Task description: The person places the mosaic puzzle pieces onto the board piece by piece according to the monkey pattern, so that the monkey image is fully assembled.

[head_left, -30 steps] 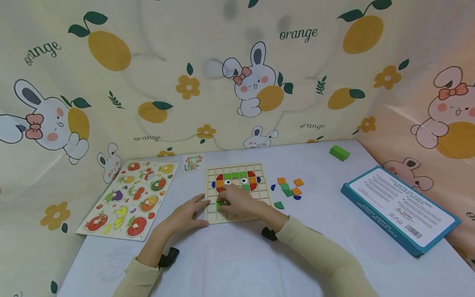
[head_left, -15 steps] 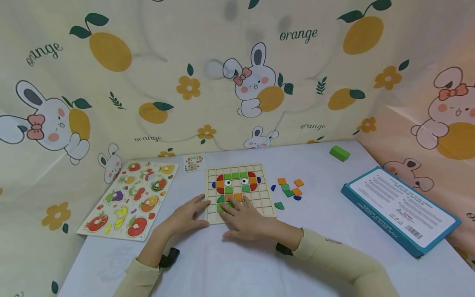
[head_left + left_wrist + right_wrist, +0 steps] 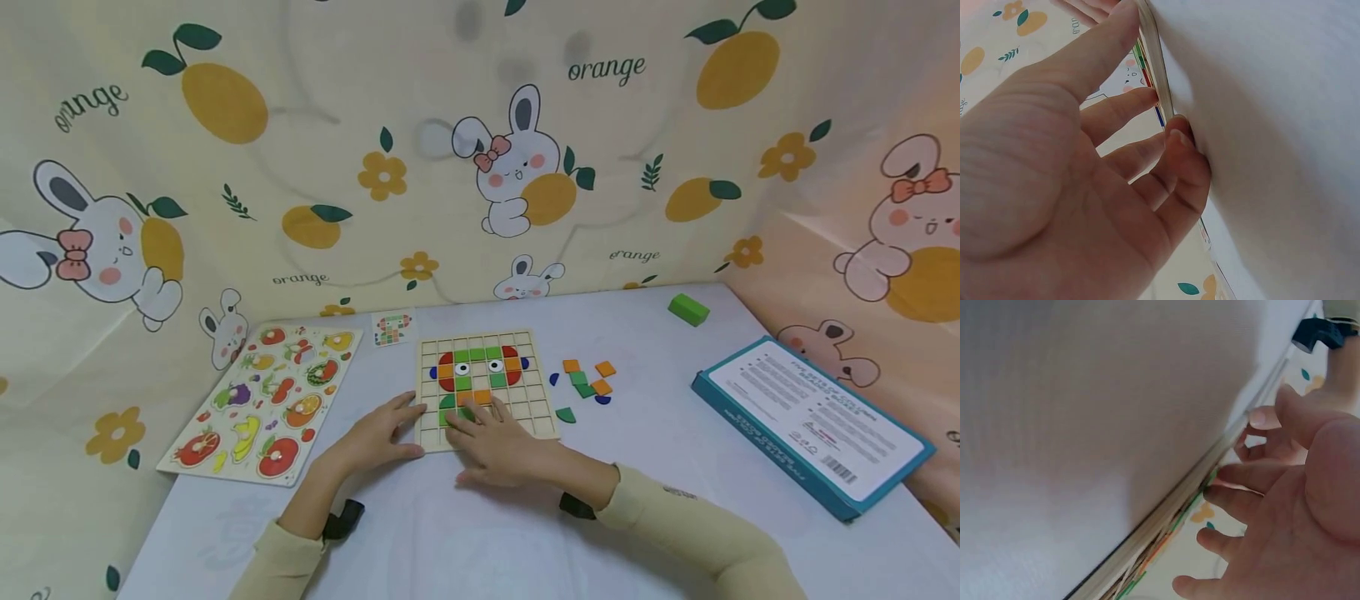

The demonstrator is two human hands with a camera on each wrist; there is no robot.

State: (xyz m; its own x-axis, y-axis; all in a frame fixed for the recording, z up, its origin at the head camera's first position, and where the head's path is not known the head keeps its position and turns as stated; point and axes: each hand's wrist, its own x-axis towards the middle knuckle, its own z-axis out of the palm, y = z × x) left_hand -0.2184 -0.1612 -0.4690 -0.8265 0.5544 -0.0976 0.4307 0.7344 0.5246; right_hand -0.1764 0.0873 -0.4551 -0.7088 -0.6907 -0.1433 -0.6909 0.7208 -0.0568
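A wooden grid board (image 3: 537,408) lies on the table, bearing a face-like pattern of red, green, orange and blue tiles with two eye tiles (image 3: 496,366). At its left edge and near-left corner, my left hand (image 3: 378,436) rests with fingers and thumb touching the rim; the left wrist view shows them against the board's side (image 3: 1161,69). My right hand (image 3: 501,450) lies palm down over the front part of the board, fingers spread on green tiles (image 3: 466,413) just below a pair of orange tiles (image 3: 482,397). Its fingers partly cover those green tiles.
Several loose tiles, such as an orange square (image 3: 605,367) and a green quarter-round (image 3: 566,415), lie right of the board. A fruit puzzle board (image 3: 255,417) is at left, a pattern card (image 3: 393,328) behind. A green block (image 3: 688,309) and blue-edged box (image 3: 813,425) stand right.
My right hand has drawn back from the middle of the board toward its front edge and flattened out, uncovering the orange tiles. The left hand has stayed in place.
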